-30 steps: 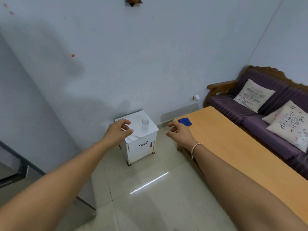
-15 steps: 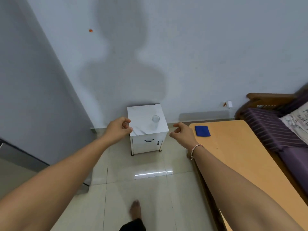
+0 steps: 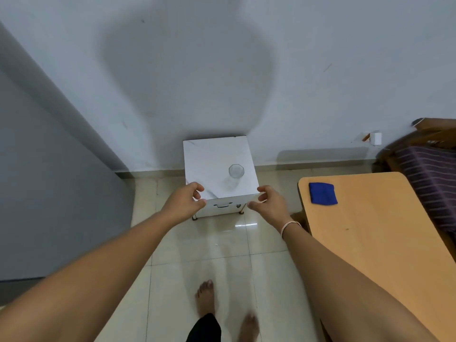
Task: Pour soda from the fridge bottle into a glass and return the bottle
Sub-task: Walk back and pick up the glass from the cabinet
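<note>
An empty clear glass [image 3: 234, 176] stands upright on the right part of a small white cabinet [image 3: 209, 161] against the wall. My left hand [image 3: 183, 203] hovers in front of the cabinet's near left corner, fingers loosely curled, holding nothing. My right hand [image 3: 267, 203] hovers by the near right corner, also loosely curled and empty. No bottle is in view. The grey fridge side [image 3: 49, 181] fills the left of the view.
A wooden table [image 3: 375, 230] with a blue cloth [image 3: 322, 193] stands on the right. Behind it is a sofa with purple striped cushions [image 3: 429, 169]. My bare feet [image 3: 206, 297] stand on the tiled floor in front of the cabinet.
The view has turned left and down, bringing the cabinet to the centre and closer. Both hands have come nearer its front corners. My feet have come into view.
</note>
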